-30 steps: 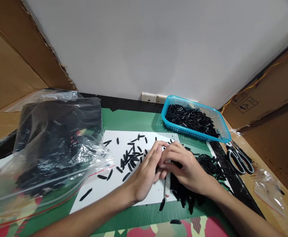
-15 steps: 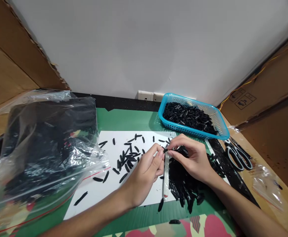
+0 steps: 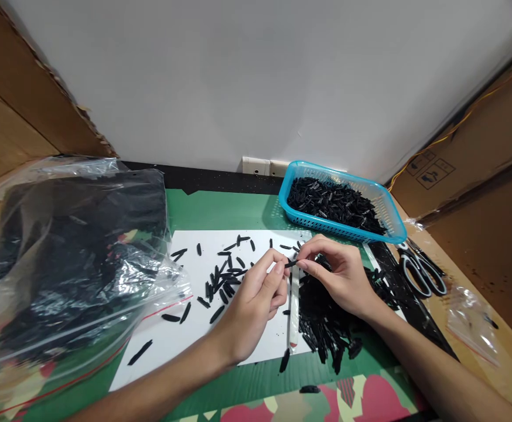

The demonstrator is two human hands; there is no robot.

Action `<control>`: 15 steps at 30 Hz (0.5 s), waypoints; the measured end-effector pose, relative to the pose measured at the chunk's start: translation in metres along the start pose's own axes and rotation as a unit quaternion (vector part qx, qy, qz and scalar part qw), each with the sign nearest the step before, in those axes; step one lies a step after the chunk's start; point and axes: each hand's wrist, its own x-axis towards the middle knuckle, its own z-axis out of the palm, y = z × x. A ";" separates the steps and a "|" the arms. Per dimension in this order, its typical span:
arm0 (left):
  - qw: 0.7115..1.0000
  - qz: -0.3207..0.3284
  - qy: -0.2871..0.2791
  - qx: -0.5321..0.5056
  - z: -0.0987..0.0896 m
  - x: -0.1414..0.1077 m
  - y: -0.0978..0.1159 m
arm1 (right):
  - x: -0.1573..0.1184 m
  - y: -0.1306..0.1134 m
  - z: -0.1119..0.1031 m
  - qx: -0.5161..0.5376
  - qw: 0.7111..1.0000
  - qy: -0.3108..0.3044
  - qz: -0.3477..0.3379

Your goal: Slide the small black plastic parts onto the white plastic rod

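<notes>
The green table point(image 3: 221, 208) carries everything, so the work sits best over its middle, where the hands now are. At the left lies a large clear bag point(image 3: 75, 258) of dark material; the left forearm does well to pass without brushing its near edge. The white sheet point(image 3: 172, 340) gives good contrast for checking each dark piece. The blue basket point(image 3: 326, 224) stands far right, and a dark pile point(image 3: 321, 305) lies nearer, beneath the right hand point(image 3: 337, 272); a raised wrist would avoid scattering it. That hand pinches one end of a small black piece point(image 3: 290, 264), while the left hand point(image 3: 258, 290) grips its other end between thumb and forefinger. The piece hangs above a narrow white strip point(image 3: 294, 316). Something so slim probably calls for light, even fingertip pressure.
</notes>
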 end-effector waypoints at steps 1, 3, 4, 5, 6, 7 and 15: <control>1.000 -0.001 0.002 -0.002 0.000 0.000 0.000 | 0.000 0.000 0.000 -0.002 1.000 -0.002 0.001; 1.000 -0.003 0.008 -0.006 0.000 0.000 -0.001 | 0.000 -0.002 0.001 -0.006 1.000 -0.006 0.000; 1.000 -0.004 0.009 -0.007 0.000 0.000 -0.001 | -0.001 -0.003 0.002 -0.011 1.000 -0.007 -0.004; 1.000 -0.005 0.010 -0.007 0.000 0.000 -0.001 | -0.001 -0.004 0.002 -0.019 1.000 -0.008 -0.012; 1.000 -0.006 0.009 -0.008 0.000 0.000 -0.001 | -0.001 -0.006 0.001 -0.034 0.999 -0.008 -0.027; 1.000 -0.008 0.008 -0.009 0.000 0.000 -0.001 | 0.000 -0.008 -0.001 -0.060 0.997 -0.004 -0.050; 0.999 -0.015 0.015 -0.027 -0.003 -0.001 0.005 | 0.016 0.009 -0.061 -0.394 0.882 0.235 -0.101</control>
